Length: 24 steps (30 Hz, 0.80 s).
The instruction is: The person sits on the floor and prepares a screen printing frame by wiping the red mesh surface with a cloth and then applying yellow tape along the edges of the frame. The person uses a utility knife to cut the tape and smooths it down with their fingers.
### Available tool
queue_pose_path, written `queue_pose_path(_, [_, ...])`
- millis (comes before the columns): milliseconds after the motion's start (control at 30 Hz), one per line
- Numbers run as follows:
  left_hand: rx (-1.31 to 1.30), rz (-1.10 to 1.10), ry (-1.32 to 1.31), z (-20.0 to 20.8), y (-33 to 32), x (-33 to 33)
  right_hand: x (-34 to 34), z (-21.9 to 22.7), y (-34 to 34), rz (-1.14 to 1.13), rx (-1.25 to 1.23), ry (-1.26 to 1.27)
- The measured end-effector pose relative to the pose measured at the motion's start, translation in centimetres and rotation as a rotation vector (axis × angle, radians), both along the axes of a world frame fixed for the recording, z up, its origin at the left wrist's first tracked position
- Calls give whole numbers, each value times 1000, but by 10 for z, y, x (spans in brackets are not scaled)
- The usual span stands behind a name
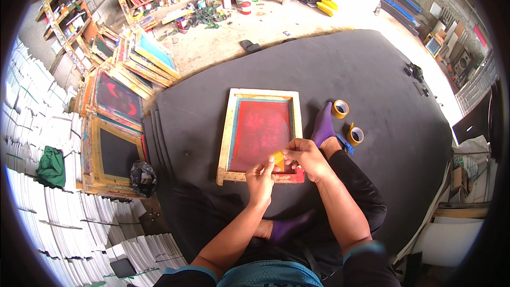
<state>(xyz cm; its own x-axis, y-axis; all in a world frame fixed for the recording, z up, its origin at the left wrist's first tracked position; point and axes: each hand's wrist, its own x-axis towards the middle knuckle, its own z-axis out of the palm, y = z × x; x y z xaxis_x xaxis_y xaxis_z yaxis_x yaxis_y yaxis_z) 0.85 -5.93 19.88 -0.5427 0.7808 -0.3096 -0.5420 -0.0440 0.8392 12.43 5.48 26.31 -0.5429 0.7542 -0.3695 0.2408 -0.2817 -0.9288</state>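
My left hand and my right hand meet over the near end of a wooden screen-printing frame. Between their fingertips is a short piece of yellow tape, pinched from both sides. Red mesh fills the frame, bordered by a blue-green strip, with a faint pattern in the middle. The frame lies flat on a dark grey surface in front of my crossed legs. To its right, past my purple-socked foot, stand two rolls of yellow tape and a blue tool, perhaps a cutter.
The dark grey mat stack is under me. Framed screens lean along its left edge, with a black plastic bag beside them. Stacked white sheets fill the far left. Dark sandals lie past the far edge; a black object sits at far right.
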Motion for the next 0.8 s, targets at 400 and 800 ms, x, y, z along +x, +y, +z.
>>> queue_pose_path(400, [-50, 64, 78, -2, -10, -19, -10, -8, -11, 9, -17, -2])
queue_pose_path(800, [345, 249, 1570, 16, -13, -73, -25, 13, -14, -96, -168, 117])
